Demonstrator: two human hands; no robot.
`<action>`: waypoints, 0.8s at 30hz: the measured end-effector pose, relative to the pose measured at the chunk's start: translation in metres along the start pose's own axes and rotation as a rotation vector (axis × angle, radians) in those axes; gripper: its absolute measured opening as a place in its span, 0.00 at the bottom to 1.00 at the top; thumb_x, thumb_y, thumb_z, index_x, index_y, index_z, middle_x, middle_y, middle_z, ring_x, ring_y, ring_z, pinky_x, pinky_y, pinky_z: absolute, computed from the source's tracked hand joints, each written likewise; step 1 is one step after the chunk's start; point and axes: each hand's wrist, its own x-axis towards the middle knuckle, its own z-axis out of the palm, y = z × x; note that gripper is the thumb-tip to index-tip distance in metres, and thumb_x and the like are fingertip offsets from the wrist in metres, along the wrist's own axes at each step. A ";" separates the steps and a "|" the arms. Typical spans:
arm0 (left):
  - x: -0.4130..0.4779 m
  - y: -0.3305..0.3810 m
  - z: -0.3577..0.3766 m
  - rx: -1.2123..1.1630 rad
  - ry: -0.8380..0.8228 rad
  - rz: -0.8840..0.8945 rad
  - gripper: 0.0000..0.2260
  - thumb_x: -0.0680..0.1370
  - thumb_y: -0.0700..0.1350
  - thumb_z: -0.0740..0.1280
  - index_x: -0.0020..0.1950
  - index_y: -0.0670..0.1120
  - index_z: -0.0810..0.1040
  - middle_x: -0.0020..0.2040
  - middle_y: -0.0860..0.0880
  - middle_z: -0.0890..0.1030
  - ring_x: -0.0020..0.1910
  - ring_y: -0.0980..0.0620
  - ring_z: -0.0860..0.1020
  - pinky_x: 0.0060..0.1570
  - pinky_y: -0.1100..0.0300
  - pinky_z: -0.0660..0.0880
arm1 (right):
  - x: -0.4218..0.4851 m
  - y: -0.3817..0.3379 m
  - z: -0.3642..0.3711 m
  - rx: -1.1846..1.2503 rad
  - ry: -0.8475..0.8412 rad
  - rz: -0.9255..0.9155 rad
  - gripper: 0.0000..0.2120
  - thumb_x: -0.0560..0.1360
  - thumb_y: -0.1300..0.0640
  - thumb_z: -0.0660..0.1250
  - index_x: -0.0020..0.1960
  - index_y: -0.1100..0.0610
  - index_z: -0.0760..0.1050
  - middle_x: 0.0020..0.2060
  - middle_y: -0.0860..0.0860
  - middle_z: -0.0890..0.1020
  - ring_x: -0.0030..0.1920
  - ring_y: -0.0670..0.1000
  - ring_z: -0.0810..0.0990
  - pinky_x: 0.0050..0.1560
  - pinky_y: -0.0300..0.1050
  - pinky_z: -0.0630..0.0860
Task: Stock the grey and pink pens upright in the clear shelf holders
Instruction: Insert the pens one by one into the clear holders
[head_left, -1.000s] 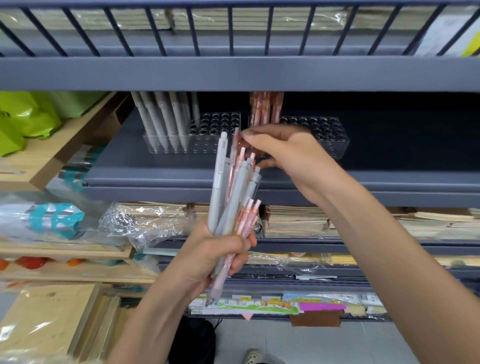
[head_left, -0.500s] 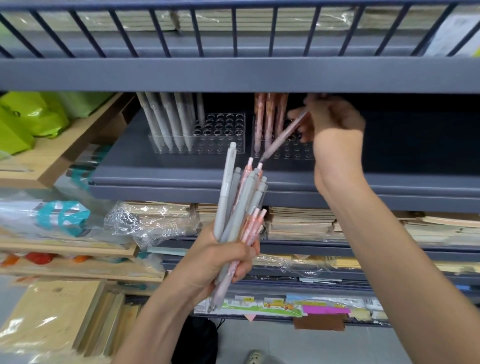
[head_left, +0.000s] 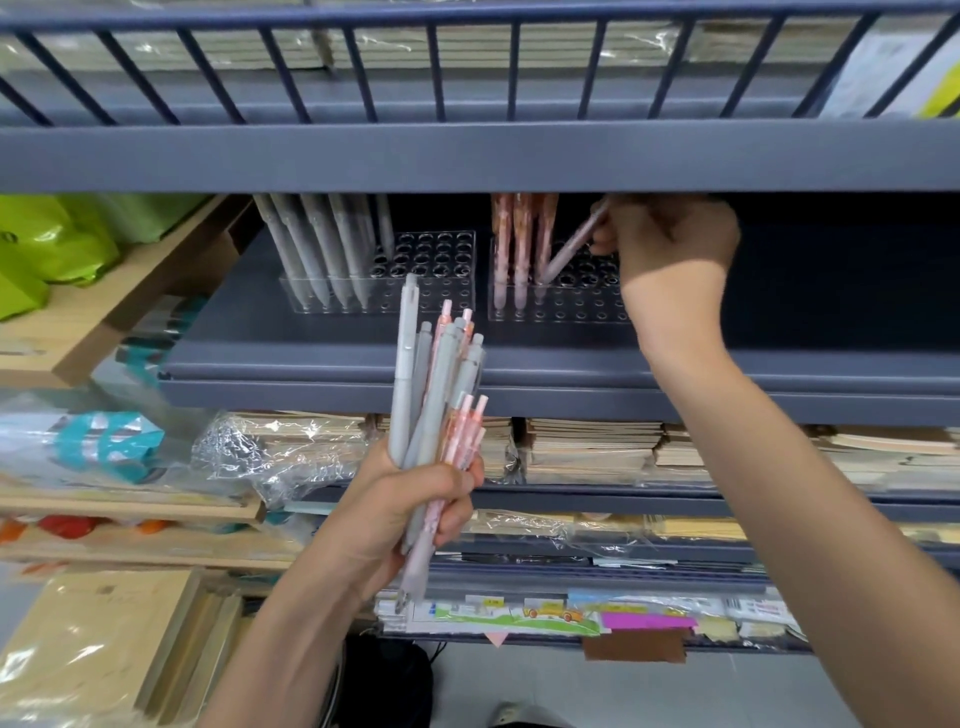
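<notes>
My left hand (head_left: 410, 506) grips a bundle of grey and pink pens (head_left: 436, 395) in front of the grey shelf. My right hand (head_left: 670, 244) reaches under the upper shelf and pinches one pink pen (head_left: 569, 249), tilted, its tip down at a hole of the right clear holder (head_left: 561, 306). Three pink pens (head_left: 519, 244) stand upright at that holder's left end. The left clear holder (head_left: 436, 270) has several grey pens (head_left: 317, 249) standing in its left half.
The grey shelf lip (head_left: 571, 384) runs below the holders and the upper shelf beam (head_left: 467, 156) hangs low above the pens. Notebook stacks (head_left: 587, 441) fill the shelf below. Green bags (head_left: 57, 244) and wrapped packs (head_left: 270, 452) sit at left.
My right hand took one pink pen from the bundle, carried it up to the right holder and lowered its tip to the holes. The left hand held the bundle steady.
</notes>
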 end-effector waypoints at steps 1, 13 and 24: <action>0.001 0.000 -0.001 -0.005 0.009 -0.003 0.19 0.61 0.37 0.75 0.50 0.39 0.77 0.39 0.42 0.79 0.23 0.52 0.70 0.21 0.63 0.69 | 0.003 0.000 0.003 -0.085 -0.047 -0.010 0.11 0.73 0.52 0.68 0.33 0.53 0.78 0.32 0.50 0.84 0.37 0.55 0.84 0.46 0.55 0.81; 0.004 0.003 -0.005 -0.043 0.039 -0.005 0.23 0.60 0.37 0.75 0.52 0.39 0.74 0.38 0.43 0.78 0.22 0.53 0.70 0.21 0.64 0.70 | 0.013 -0.010 0.018 -0.506 -0.325 -0.140 0.22 0.79 0.42 0.63 0.65 0.56 0.74 0.59 0.54 0.81 0.60 0.58 0.78 0.66 0.55 0.72; 0.004 0.000 -0.001 -0.061 0.003 -0.026 0.15 0.61 0.37 0.74 0.47 0.41 0.80 0.38 0.42 0.79 0.22 0.53 0.70 0.21 0.64 0.69 | -0.030 -0.010 0.001 -0.286 -0.144 -0.034 0.19 0.78 0.46 0.62 0.34 0.57 0.74 0.27 0.56 0.76 0.32 0.57 0.75 0.35 0.48 0.73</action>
